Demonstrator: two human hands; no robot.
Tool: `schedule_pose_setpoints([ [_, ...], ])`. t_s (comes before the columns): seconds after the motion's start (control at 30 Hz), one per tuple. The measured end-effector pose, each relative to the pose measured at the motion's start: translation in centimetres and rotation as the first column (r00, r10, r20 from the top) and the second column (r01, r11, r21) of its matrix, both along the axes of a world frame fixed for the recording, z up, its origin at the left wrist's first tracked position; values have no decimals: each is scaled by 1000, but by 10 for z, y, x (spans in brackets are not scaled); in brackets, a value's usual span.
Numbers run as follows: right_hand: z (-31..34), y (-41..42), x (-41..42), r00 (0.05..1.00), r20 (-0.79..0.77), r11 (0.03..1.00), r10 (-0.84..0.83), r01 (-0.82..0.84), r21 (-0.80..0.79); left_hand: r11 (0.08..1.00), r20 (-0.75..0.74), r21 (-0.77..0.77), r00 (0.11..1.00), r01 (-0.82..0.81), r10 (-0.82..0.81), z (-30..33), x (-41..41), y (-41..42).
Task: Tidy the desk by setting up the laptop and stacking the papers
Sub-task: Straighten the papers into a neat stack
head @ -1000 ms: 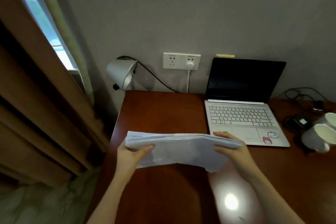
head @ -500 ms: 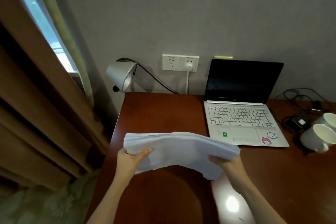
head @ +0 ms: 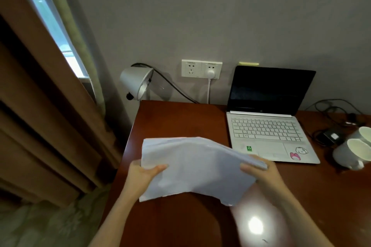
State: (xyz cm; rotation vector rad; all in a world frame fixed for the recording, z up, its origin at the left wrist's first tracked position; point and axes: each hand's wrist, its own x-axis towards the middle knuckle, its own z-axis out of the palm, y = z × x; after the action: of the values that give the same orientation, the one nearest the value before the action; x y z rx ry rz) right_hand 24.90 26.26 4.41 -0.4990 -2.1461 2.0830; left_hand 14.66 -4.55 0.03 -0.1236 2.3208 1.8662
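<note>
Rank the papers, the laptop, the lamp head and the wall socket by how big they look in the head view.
1. Laptop and papers: alike; the papers are nearer, so unsure.
2. Lamp head and wall socket: alike.

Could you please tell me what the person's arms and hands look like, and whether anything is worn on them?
Both forearms are bare as far as the frame shows: no sleeves, gloves, watch or bracelet. The left hand and right hand show no rings on the parts in view, though the paper hides most fingers.
</note>
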Motion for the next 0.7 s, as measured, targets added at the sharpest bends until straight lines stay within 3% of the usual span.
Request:
schedule_pose_setpoints([
  [0.07, 33, 11, -13, 984, 17, 980, 175, -176, 94, 994, -68, -70, 993, 89, -94, 24, -11, -2],
  [0.13, 53, 10, -32, 924, 139, 869, 357, -383, 314, 953, -161, -218, 956, 209, -246, 55, -22, 1],
  [0.2, 61, -4, -48, 880, 256, 684, 400, -473, 556, 866, -262, -408, 871, 290, -415, 84, -29, 9],
  [0.27, 57, -19, -57, 892, 262, 626, 368, -446, 639, 759, -307, -553, 762, 345, -570, 106, -29, 20],
  [0.33, 45, -27, -60, 891, 223, 659, 395, -443, 608, 660, -303, -648, 667, 380, -681, 121, -24, 29],
  [0.43, 30, -32, -54, 887, 178, 748, 426, -456, 483, 578, -274, -719, 609, 385, -745, 131, -12, 31],
  [0.57, 51, -31, -44, 890, 23, 722, 455, -384, 576, 508, -234, -766, 565, 394, -791, 159, -1, 32],
  [0.63, 61, -34, -43, 885, -17, 747, 466, -383, 544, 413, -224, -850, 484, 327, -846, 181, 1, 37],
  [0.7, 57, -38, -43, 898, -69, 827, 435, -368, 424, 407, -302, -891, 408, 201, -862, 198, 1, 41],
])
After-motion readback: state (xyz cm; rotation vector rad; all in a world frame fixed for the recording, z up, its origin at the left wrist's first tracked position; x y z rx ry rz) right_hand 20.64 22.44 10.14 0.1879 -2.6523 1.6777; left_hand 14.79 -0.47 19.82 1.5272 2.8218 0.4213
